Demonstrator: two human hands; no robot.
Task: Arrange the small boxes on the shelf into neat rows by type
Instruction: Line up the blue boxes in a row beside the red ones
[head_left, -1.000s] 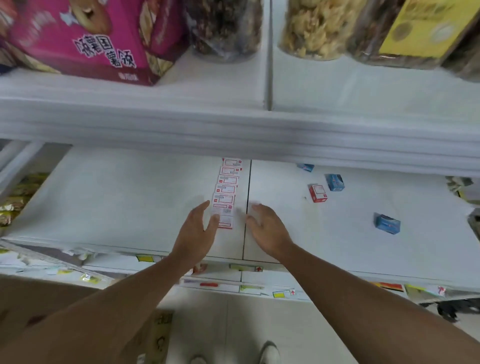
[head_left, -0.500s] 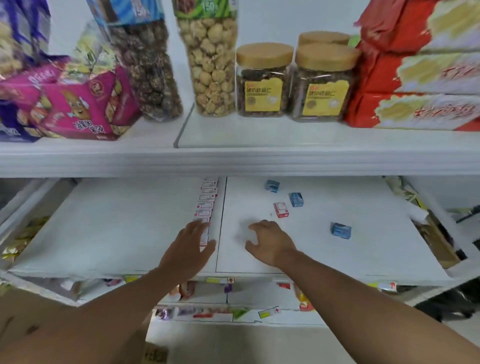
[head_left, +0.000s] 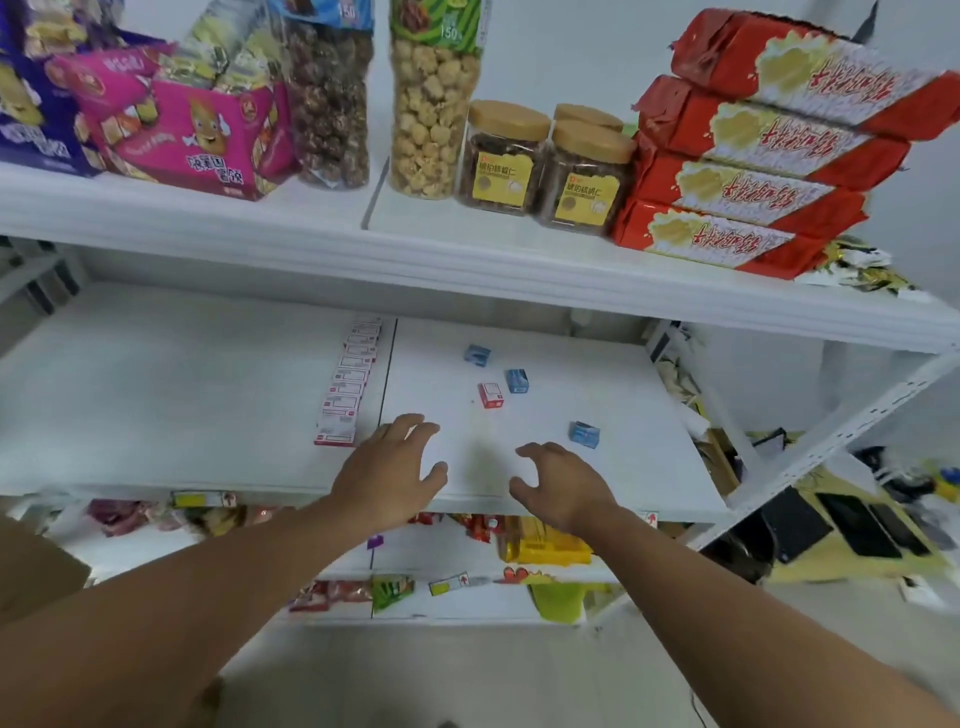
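Observation:
On the white middle shelf (head_left: 156, 395) a straight row of several small red-and-white boxes (head_left: 347, 384) runs front to back beside the panel seam. One loose red-and-white box (head_left: 491, 395) lies to the right of the seam. Three small blue boxes lie scattered: one at the back (head_left: 477, 355), one beside the red box (head_left: 517, 381), one further front right (head_left: 585, 434). My left hand (head_left: 392, 470) hovers over the shelf's front edge, fingers spread, holding nothing. My right hand (head_left: 563, 480) is beside it, fingers loosely curled and empty, just left of the nearest blue box.
The upper shelf (head_left: 467, 260) overhangs, carrying pink snack boxes (head_left: 197, 135), popcorn tubes (head_left: 434, 104), two nut jars (head_left: 545, 166) and stacked red packets (head_left: 753, 156). Lower shelves hold snack packs (head_left: 540, 543). A slanted shelf post (head_left: 831, 441) bounds the right side.
Both hands have drawn back from the end of the red-and-white row toward the shelf's front edge and moved right. My view has risen, showing the upper shelf.

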